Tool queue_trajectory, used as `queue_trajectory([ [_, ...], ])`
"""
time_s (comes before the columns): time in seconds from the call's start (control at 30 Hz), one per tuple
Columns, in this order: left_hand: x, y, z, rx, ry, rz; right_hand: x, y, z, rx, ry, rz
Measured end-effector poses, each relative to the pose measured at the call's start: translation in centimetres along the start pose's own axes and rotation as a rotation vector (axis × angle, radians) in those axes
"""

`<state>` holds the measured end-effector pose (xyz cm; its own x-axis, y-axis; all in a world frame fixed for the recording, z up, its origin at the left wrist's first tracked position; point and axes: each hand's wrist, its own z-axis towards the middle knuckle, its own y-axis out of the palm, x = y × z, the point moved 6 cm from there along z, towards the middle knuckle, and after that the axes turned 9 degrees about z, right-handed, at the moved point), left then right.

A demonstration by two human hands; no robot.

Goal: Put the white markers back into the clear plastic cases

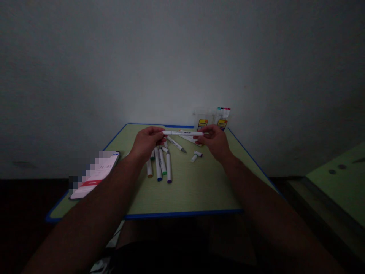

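Between my two hands a white marker pen (184, 133) is held level above the table. My left hand (148, 142) pinches its left end, and my right hand (213, 140) grips the right end, where a pinkish tip colour shows. Below my left hand lie several white markers (159, 163) with coloured ends, partly covered by the hand. An uncapped marker (176, 144) with a dark tip points toward the right. Two loose caps (196, 155) rest on the table under my right hand. Behind the held marker are more white pens, partly hidden.
A lit phone (97, 175) lies at the left of the green, blue-edged table (185, 198). At the back right stand a clear case (203, 118) and a holder with several upright markers (224, 116), near the grey wall (182, 57).
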<state>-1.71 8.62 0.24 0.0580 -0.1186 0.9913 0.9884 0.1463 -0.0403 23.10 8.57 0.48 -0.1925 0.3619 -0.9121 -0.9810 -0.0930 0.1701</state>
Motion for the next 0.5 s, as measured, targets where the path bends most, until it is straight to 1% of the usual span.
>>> queue_trajectory([
  [0.33, -0.20, 0.05, 0.15, 0.014, 0.025, -0.064, 0.38, -0.32, 0.25, 0.018, -0.006, 0.020],
  [0.5, -0.16, 0.05, 0.10, 0.019, 0.018, -0.076, 0.69, -0.37, 0.34, 0.007, 0.004, 0.017],
])
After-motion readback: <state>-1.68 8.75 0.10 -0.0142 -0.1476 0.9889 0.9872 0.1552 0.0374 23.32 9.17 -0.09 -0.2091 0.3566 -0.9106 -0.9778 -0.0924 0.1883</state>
